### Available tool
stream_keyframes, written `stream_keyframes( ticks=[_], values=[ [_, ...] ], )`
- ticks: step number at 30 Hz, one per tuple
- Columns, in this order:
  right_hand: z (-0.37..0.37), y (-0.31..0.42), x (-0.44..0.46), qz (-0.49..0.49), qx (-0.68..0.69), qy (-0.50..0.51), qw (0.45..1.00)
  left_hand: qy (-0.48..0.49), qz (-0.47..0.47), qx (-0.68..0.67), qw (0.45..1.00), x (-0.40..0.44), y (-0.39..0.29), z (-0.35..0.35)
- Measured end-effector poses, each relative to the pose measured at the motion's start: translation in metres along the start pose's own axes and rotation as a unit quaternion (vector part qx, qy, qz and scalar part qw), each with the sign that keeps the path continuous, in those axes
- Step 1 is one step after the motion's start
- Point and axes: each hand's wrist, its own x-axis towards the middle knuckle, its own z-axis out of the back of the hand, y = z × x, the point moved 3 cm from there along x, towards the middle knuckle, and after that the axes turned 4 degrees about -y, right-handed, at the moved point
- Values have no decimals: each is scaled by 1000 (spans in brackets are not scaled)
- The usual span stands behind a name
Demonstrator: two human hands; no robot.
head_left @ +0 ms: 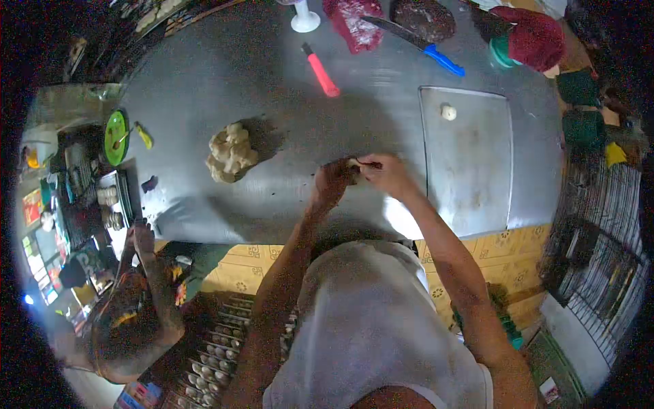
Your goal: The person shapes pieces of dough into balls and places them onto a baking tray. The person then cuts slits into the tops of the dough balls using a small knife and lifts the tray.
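Observation:
My left hand (pixel 330 181) and my right hand (pixel 387 175) meet at the middle of the table's near side. Between their fingertips a small pale piece of dough (pixel 353 162) partly shows; the fingers of both hands are closed about it and hide the rest. To the left lies a lumpy mass of dough (pixel 231 153), apart from my hands. On the right, a flat metal tray (pixel 470 184) rests on the table, with one small round dough ball (pixel 448 112) near its far left corner.
A pink-handled knife (pixel 320 71), a blue-handled knife (pixel 446 60), a dark red cloth (pixel 354 27) and a white stand (pixel 305 20) lie along the far side of the grey table (pixel 306 123). A green plate (pixel 116 138) sits left. Another person (pixel 136 320) is at the lower left, beside loaded racks.

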Motion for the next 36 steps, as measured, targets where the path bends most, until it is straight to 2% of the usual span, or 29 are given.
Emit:
stream_keyframes(
  ticks=[1,2,4,5,6,7,9,10,11,13,14,16,17,18,19,20,22,23,25,26,27,28,29,30,31,32,33,35,36],
  values=[
    [4,5,-4,-2,1,-4,1000,20,15,-129,991,-1,8,-1],
    [17,41,-13,-48,9,-5,999,23,15,-129,991,0,6,-3],
    [25,52,-21,-95,18,-8,995,-35,-200,56,977,1,-12,-9],
    [25,50,-20,-10,-2,-17,1000,-34,-201,56,977,2,-11,-9],
    [27,49,-18,76,-21,-24,997,-16,-105,0,994,3,-4,-8],
    [28,41,-16,78,-20,-20,997,-2,-7,-56,998,4,4,-8],
    [26,36,-23,186,-122,-7,975,7,-7,0,1000,6,8,-10],
    [20,6,-15,220,-105,-58,968,25,-13,54,998,4,9,-14],
    [24,-8,-5,220,-105,-57,968,24,-12,54,998,6,19,-20],
    [29,-26,11,145,-127,15,981,-9,30,116,993,10,49,-31],
    [28,-23,11,148,-124,18,981,-13,31,118,992,12,49,-31],
    [23,-16,-2,250,-130,-18,959,14,-145,102,984,7,42,-34],
    [21,-21,-5,323,-129,-32,937,14,-140,103,985,3,44,-35],
    [23,-28,-5,321,-128,-32,938,12,-59,84,995,1,49,-34],
    [25,-40,-2,237,-149,-13,960,11,21,65,998,0,54,-33],
    [27,-38,0,152,-168,4,974,14,20,66,998,0,62,-31],
    [22,-37,1,140,-148,-13,979,-43,-52,164,984,0,82,-22],
    [19,-39,-3,125,-126,-27,984,-38,-49,164,985,-1,69,-18],
    [7,-57,-6,147,-199,-48,968,73,-81,397,911,6,21,-21],
    [6,-49,-9,170,-269,-65,946,78,-86,394,912,4,16,-23],
    [9,-44,-11,166,-273,-70,945,74,-59,279,956,-2,13,-26],
    [14,-43,-13,88,-237,-65,965,70,-29,159,984,-7,9,-28],
    [21,-33,-15,10,-198,-61,978,77,-32,157,984,-10,14,-31],
    [24,-29,-19,-68,-157,-57,984,19,-266,370,890,-16,6,-34],
    [22,-30,-23,-73,-159,-61,983,-44,-471,540,697,-28,4,-41],
    [18,-30,-25,-13,-169,-81,982,-43,-473,535,698,-27,5,-41],
    [13,-34,-27,47,-179,-100,978,-53,-455,503,733,-24,5,-39],
    [5,-41,-23,20,-205,-71,976,-73,-412,435,797,-18,7,-34],
    [3,-39,-22,-11,-210,-107,972,-84,-390,401,824,-14,7,-32]
  ],
)
